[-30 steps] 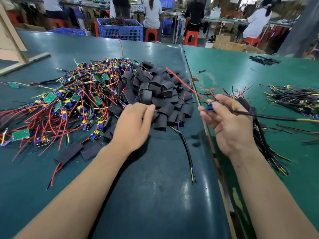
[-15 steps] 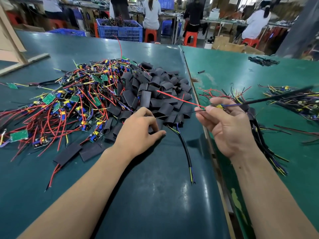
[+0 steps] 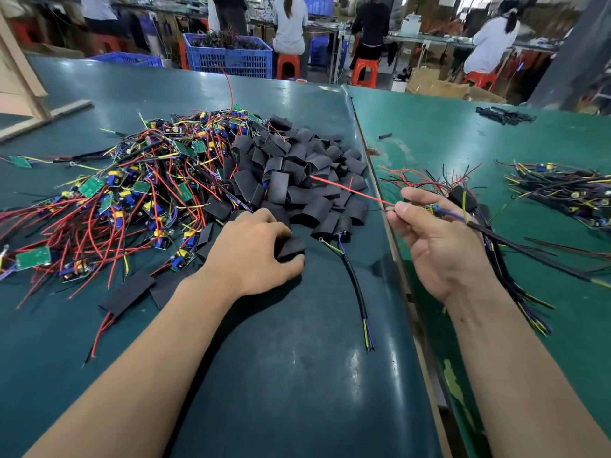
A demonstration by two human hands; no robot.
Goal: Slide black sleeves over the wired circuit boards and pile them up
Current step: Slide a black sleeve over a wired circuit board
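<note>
A heap of black sleeves [image 3: 297,173] lies mid-table, beside a tangle of wired circuit boards [image 3: 132,193] with red, yellow and blue leads. My left hand [image 3: 251,252] curls round one black sleeve [image 3: 291,247] at the heap's near edge. My right hand [image 3: 436,239] pinches a wired circuit board [image 3: 433,208]; its red wire [image 3: 350,190] points left over the sleeves and its dark cable trails right. Sleeved boards lie piled [image 3: 496,252] under and behind that hand.
A loose black cable [image 3: 355,285] lies on the dark green table [image 3: 281,375]. A seam [image 3: 393,246] splits it from the lighter green table, which carries another wire bundle [image 3: 562,190]. Flat sleeves [image 3: 127,290] lie near left. Blue crates [image 3: 228,57] and seated people are behind.
My left hand closed its fingers round a sleeve at the heap's edge. My right hand swung the board's dark cable down to the right, and the red wire now points up-left.
</note>
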